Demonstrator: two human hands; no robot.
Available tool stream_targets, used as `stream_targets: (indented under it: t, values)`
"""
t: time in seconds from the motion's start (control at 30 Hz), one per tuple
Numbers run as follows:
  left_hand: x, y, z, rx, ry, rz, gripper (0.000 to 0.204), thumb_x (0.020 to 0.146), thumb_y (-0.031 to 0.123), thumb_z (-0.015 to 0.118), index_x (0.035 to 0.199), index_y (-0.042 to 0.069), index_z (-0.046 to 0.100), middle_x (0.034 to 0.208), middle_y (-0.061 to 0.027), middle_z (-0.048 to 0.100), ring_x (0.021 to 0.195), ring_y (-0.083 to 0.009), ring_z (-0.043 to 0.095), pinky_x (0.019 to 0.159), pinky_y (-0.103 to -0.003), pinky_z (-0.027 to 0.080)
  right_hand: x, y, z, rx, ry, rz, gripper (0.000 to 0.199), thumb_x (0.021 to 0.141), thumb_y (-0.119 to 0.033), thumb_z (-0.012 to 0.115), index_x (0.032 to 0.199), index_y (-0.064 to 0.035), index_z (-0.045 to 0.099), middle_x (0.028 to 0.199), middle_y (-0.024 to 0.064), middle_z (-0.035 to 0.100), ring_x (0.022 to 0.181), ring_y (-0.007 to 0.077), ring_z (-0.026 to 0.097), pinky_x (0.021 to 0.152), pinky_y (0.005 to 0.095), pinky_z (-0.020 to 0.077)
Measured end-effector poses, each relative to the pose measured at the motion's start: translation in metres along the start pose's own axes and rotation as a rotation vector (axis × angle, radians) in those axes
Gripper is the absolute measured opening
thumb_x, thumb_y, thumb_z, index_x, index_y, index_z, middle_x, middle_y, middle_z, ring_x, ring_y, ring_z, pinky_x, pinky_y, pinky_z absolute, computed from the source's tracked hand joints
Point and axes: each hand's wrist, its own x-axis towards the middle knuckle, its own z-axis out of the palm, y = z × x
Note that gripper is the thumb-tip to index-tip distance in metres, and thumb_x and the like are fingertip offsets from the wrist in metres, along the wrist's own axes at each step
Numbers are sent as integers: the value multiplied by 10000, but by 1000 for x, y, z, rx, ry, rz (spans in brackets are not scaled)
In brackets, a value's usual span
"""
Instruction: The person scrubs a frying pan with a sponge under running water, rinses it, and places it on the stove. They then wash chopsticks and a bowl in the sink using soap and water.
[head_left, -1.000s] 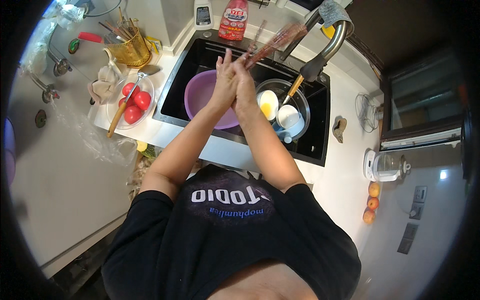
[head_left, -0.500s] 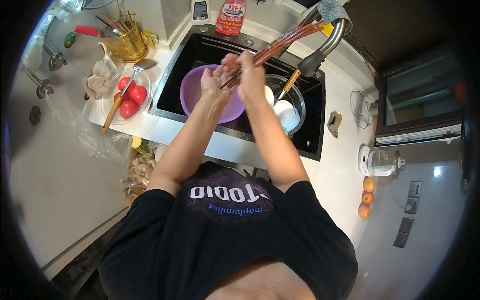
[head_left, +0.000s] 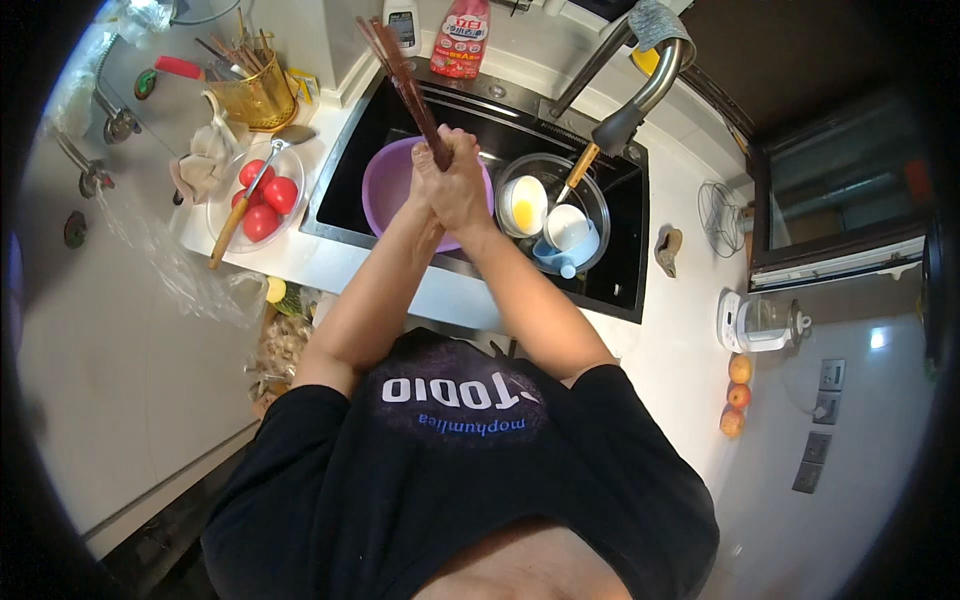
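Observation:
A bundle of dark reddish-brown chopsticks leans up and to the left out of my joined hands. My right hand wraps round its lower end from the right, with the fingers closed. Pressed against it, my left hand closes on the same end from the left; its fingers are partly hidden. Both hands are above a purple basin in the black sink. Right of them in the sink stands a metal pot holding a yellow-bottomed bowl, a white bowl and a light blue piece.
A curved faucet rises behind the sink, near a red bottle and a white bottle. On the left counter, a ladle lies across a clear bowl of tomatoes, with a gold utensil holder behind. A glass kettle stands right.
The chopsticks have swung from pointing up-right to pointing up-left. My hands have moved slightly left and closed together round their lower end, uncovering the bowls in the pot.

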Motion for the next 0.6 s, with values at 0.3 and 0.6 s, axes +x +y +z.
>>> stream_targets:
  t: [0.3, 0.6]
  values:
    - [20, 12, 23, 119, 3, 26, 352, 892, 385, 368, 1074, 101, 469, 976, -59, 530, 877, -168, 523, 767, -302, 432, 12, -17, -12, 90, -32, -193, 409, 764, -283, 551, 1056, -13, 456, 1076, 190, 483, 1059, 398, 385, 913, 468, 263]
    - [28, -29, 113, -190, 505, -118, 433, 862, 331, 373, 1216, 81, 367, 1146, -77, 439, 1070, -194, 411, 956, -307, 295, 19, -6, -32, 160, 63, 41, 428, 802, -349, 505, 1089, -35, 458, 872, 162, 488, 854, 316, 468, 814, 379, 336]
